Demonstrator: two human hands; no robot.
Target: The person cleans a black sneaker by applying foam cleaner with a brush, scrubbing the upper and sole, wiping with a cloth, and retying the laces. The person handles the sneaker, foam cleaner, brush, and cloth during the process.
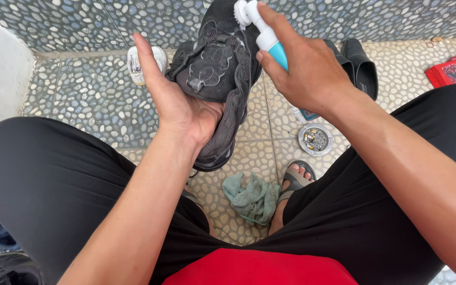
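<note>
Green rag (252, 198) — beside floor drain (315, 139)

You find bare floor (80, 100) left of the shoe (220, 74); the rag (252, 198), drain cover (315, 139) and black slippers (360, 66) crowd the right.

The person wears loose black trousers (43, 174) and a red top (259, 269), its hem showing at the bottom edge. Both forearms are bare, with no sleeves, watch or rings in sight. A grey strapped sandal (294, 178) covers one foot.
</note>
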